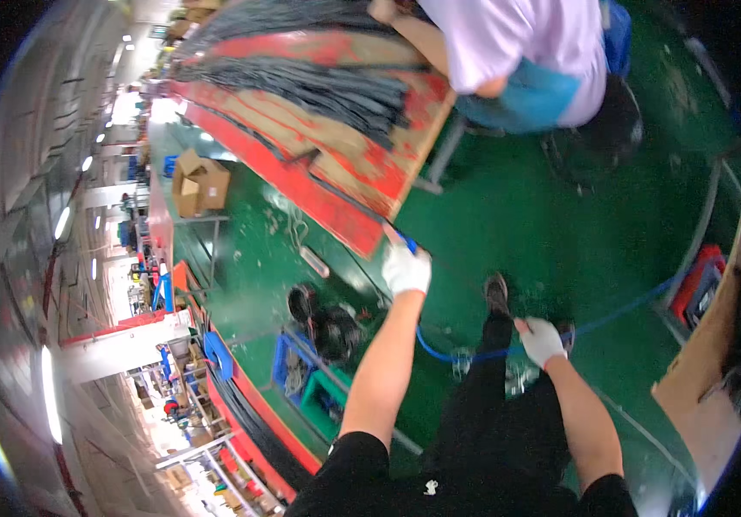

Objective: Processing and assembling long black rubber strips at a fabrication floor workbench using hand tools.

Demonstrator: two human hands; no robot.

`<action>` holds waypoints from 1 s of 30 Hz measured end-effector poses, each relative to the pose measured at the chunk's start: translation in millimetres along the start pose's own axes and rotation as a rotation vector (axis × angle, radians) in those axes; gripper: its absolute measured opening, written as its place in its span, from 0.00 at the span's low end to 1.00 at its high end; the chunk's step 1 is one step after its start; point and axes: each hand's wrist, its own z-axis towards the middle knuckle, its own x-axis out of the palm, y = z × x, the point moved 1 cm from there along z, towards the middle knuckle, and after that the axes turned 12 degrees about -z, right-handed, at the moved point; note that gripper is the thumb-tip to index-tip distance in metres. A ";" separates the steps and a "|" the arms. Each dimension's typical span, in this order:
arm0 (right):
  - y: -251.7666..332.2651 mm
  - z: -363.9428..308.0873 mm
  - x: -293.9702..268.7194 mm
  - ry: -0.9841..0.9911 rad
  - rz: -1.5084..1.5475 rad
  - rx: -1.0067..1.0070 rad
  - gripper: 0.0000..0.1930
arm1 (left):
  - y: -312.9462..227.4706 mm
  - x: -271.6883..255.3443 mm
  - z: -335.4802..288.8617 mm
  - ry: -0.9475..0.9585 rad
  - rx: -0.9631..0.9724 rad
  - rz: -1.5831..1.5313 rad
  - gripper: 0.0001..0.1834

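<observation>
My left hand (407, 270), in a white glove with bare fingertips, is at the near corner of a red-topped table (336, 226). Its fingers are closed round a small blue object, partly hidden by the glove and too blurred to name. A thin dark strip runs along the table edge toward those fingers. Below, a blue hose (607, 322) curves from under my left wrist across to the right. My right hand (544, 341), gloved the same way, is lower, in front of my legs. Its fingers are curled beside the hose; whether they grip anything is hidden.
Bundles of dark strips (327, 90) lie on the worn table. Beyond it a person in a pale shirt (525, 43) sits on a black stool (607, 129). Blue and green crates (323, 401) stand at lower left, a cardboard box (201, 183) farther off, a red crate (700, 284) at right.
</observation>
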 end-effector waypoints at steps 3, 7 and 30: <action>14.4 23.0 -8.2 -0.033 0.027 -0.059 0.27 | -9.8 -16.2 26.1 -0.044 0.029 0.000 0.53; 26.6 -15.7 -16.1 -0.041 0.034 -0.084 0.26 | -12.3 -51.6 11.0 0.012 -0.014 -0.021 0.51; -377.6 -365.5 -9.6 -0.044 -0.118 0.333 0.24 | -62.2 -20.2 -74.1 0.088 -0.043 0.178 0.47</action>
